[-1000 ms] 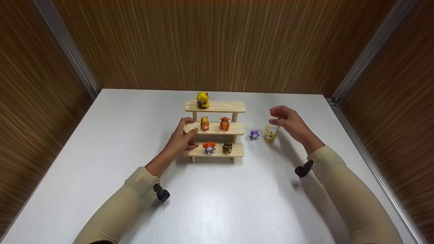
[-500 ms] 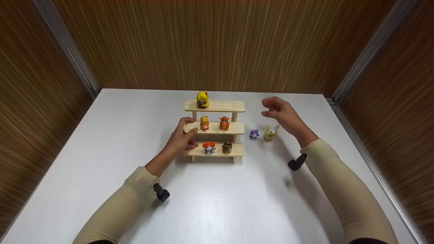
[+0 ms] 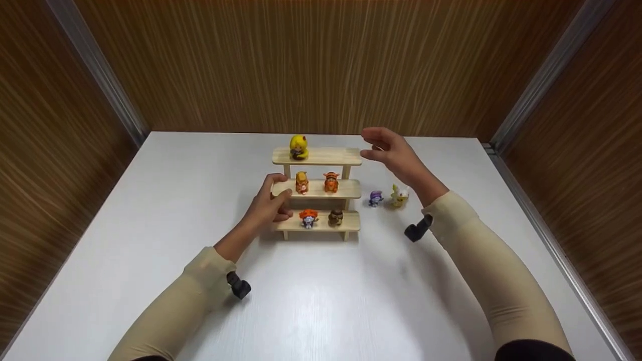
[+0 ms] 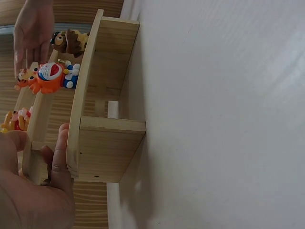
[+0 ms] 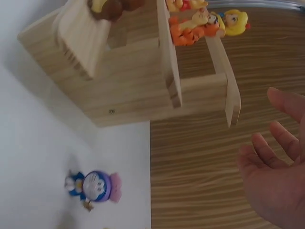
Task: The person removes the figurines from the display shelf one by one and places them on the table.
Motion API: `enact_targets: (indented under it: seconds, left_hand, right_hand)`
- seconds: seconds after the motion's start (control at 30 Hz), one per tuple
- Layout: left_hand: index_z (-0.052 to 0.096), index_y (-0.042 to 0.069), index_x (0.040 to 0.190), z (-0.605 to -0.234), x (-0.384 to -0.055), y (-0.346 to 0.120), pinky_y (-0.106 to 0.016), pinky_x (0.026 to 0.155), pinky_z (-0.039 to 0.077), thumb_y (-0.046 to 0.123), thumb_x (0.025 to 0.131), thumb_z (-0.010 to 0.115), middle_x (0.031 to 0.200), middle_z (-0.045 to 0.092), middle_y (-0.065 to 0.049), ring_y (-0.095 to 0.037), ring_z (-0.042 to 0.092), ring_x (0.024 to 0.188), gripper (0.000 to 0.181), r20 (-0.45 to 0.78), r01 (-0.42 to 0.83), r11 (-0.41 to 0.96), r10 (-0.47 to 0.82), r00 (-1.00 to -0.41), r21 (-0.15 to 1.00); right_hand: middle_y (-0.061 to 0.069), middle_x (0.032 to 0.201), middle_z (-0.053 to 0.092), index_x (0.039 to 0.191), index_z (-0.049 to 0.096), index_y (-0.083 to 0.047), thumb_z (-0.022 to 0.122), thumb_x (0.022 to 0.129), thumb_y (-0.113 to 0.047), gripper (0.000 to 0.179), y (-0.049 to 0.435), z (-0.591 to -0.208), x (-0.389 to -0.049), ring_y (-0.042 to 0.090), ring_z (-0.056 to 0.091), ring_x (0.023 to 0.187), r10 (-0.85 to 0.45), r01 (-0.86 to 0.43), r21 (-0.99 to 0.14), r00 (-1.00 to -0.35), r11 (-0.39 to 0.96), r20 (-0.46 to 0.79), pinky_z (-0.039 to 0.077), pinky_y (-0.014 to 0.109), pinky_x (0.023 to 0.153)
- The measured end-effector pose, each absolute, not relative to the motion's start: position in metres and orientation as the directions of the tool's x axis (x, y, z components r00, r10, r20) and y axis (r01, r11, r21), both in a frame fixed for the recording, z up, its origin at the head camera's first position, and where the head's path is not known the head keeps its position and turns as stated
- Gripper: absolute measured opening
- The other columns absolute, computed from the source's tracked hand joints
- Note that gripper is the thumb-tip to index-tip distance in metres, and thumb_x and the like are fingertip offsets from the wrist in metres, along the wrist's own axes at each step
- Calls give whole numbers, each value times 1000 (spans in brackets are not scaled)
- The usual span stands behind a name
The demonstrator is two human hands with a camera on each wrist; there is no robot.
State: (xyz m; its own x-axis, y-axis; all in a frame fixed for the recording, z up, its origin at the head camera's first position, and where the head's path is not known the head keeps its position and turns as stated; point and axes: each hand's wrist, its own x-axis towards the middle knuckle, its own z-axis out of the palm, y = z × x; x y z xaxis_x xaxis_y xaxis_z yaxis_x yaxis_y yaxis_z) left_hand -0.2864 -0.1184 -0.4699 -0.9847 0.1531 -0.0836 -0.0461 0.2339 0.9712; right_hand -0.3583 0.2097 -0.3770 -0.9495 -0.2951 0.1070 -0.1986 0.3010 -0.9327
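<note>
A three-tier wooden display stand (image 3: 333, 156) stands on the white table. My left hand (image 3: 267, 203) grips the left end of its middle shelf; in the left wrist view, the thumb and fingers (image 4: 60, 164) lie about that end. On the top shelf is a yellow-haired figurine (image 3: 299, 148). The middle shelf bears a yellow-and-orange figurine (image 3: 301, 183) and an orange tiger figurine (image 3: 331, 182). Below sit an orange-hooded figurine (image 3: 308, 218) and a brown figurine (image 3: 335, 217). My right hand (image 3: 396, 155) hovers beside the top shelf's right end, holding nothing, its fingers loosely bent.
Right of the stand, a purple-capped figurine (image 3: 375, 198) and a yellow-and-white figurine (image 3: 399, 196) stand on the white table (image 3: 321, 301). Wood-grain panels (image 3: 321, 65) enclose the back and sides.
My right hand has moved left and away from me, from above the yellow-and-white figurine to the top shelf's right end. The left hand keeps its grip on the stand.
</note>
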Motion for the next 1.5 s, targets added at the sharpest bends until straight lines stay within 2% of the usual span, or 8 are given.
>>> enact_targets:
  seconds: [0.4, 0.57, 0.8, 0.9, 1.3, 1.5]
  left_hand:
    - [40, 28, 142, -471, -288, -118, -26, 60, 58, 33, 107, 58, 79, 54, -9, -19, 68, 69, 40, -86, -54, 210, 149, -985, 976]
    - [39, 28, 144, -471, -288, -118, -25, 60, 58, 35, 107, 57, 79, 54, -8, -19, 69, 71, 41, -91, -55, 219, 156, -984, 974]
    - [40, 30, 143, -470, -287, -118, -27, 62, 59, 36, 107, 57, 81, 54, -9, -20, 69, 73, 40, -88, -52, 231, 149, -985, 972]
    - [40, 30, 143, -469, -288, -118, -27, 62, 59, 36, 108, 56, 81, 54, -10, -20, 69, 73, 39, -87, -50, 237, 149, -985, 970]
    - [38, 27, 146, -470, -289, -120, -26, 61, 58, 37, 107, 57, 78, 58, -10, -21, 69, 73, 45, -98, -60, 222, 166, -981, 973]
    - [36, 27, 149, -469, -289, -120, -28, 62, 59, 35, 108, 56, 80, 61, -12, -22, 69, 75, 47, -127, -88, 225, 166, -978, 970]
  right_hand:
    - [11, 152, 50, 150, 48, -9, 78, 94, -20, 65, 171, -363, -357, 27, 43, 146, -353, -233, -937, -926, 260, 132, 30, 37, 123]
    - [6, 150, 53, 150, 50, -12, 79, 94, -21, 63, 156, -362, -359, 24, 46, 144, -381, -242, -939, -914, 244, 137, 32, 36, 122]
    - [3, 149, 54, 149, 51, -15, 78, 94, -21, 61, 136, -360, -362, 19, 48, 142, -439, -242, -950, -889, 199, 134, 41, 35, 116]
    - [4, 151, 52, 149, 50, -16, 77, 95, -22, 60, 128, -359, -363, 22, 47, 144, -468, -245, -950, -874, 192, 130, 43, 37, 115]
    - [5, 157, 47, 153, 46, -14, 73, 98, -19, 61, 104, -361, -368, 22, 45, 145, -550, -209, -958, -833, 197, 69, 43, 38, 115]
    - [4, 156, 48, 153, 46, -16, 73, 98, -21, 61, 97, -361, -369, 23, 47, 143, -575, -196, -955, -818, 222, 34, 44, 44, 114]
